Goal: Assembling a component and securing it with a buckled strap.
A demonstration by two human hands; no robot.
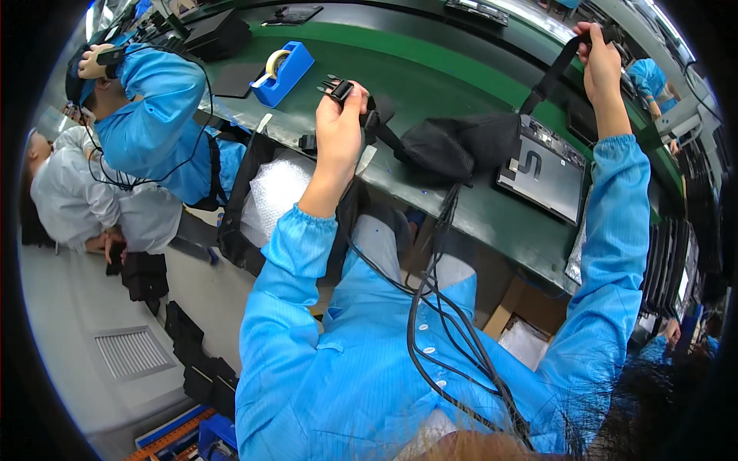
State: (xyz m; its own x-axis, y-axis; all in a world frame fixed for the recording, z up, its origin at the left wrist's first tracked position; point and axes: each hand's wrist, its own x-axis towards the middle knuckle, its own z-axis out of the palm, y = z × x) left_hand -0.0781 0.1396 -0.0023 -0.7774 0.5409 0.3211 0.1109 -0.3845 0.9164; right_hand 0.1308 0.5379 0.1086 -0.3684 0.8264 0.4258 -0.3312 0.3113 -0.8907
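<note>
A black waist bag (461, 146) hangs in front of me between my two raised hands, over the near part of the green workbench. My left hand (337, 131) is closed around one end of its strap, and a pronged black plastic buckle (336, 89) sticks up out of the fingers. Held up at the far right, my right hand (603, 67) grips the other strap end (555, 77), with a dark buckle part at its fingers. Black cables (442, 296) run down from the bag across my blue smock.
Partly behind the bag lies an opened laptop (544, 170). A blue tape dispenser (288, 73) stands at the back left of the bench (400, 81). A black bin with bubble wrap (278, 192), a cardboard box (513, 307) and a person in blue (165, 115) are close by.
</note>
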